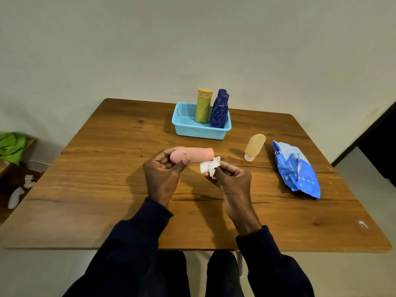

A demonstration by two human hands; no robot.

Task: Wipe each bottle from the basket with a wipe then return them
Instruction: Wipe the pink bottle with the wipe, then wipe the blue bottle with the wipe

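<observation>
The pink bottle (191,154) lies sideways above the table (107,189), my left hand (162,174) closed around its base, I think so that the body and cap end stay free for the crumpled wipe (211,166), which my right hand (232,181) pinches at the cap end. Farther out, the basket (199,130) holds the yellow bottle (203,106) and blue bottle (219,110) upright. The orange bottle (254,146) and wipe pack (296,168) sit at the right, blocking nothing.

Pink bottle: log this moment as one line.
left hand: holds pink bottle sideways | right hand: wipe at cap end | basket: yellow, blue bottles
</observation>
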